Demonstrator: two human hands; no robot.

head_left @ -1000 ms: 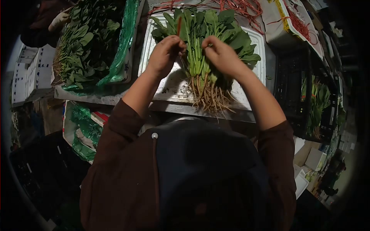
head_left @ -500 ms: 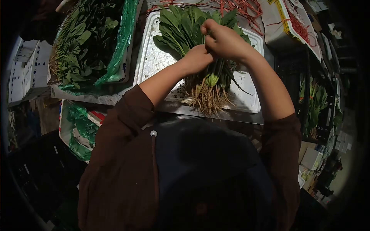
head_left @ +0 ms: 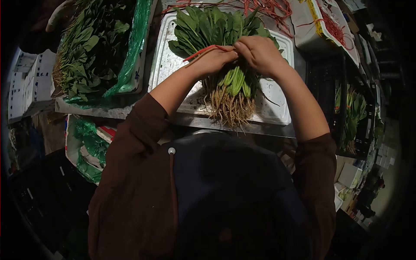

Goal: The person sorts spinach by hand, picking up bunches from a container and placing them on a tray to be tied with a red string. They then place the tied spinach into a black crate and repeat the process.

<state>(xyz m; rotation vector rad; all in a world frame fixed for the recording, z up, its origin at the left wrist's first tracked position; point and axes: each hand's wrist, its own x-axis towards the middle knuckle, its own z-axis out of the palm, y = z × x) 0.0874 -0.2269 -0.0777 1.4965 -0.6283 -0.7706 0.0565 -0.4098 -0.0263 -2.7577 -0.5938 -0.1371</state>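
Observation:
A bunch of spinach (head_left: pixel 237 82) lies on a white tray (head_left: pixel 284 106), with dark leaves pointing away from me and pale stems and brown roots toward me. Both of my hands meet over the middle of the bunch. My left hand (head_left: pixel 217 60) is closed at the left side of the stems, and a red tie (head_left: pixel 203 51) runs across its back to the fingertips. My right hand (head_left: pixel 262 54) is pinched closed against it, at the tie's end. The fingers hide where the tie goes round the stems.
To the left, a box lined with green plastic (head_left: pixel 134 52) holds loose spinach (head_left: pixel 93 52). Loose red ties (head_left: pixel 273 13) lie behind the tray. A white foam box (head_left: pixel 305 21) with more ties stands at the right, above a black crate (head_left: pixel 323 82) with greens.
A red tie now shows across the back of my left hand. My right hand has lowered and turned, coming down against the left one over the stems.

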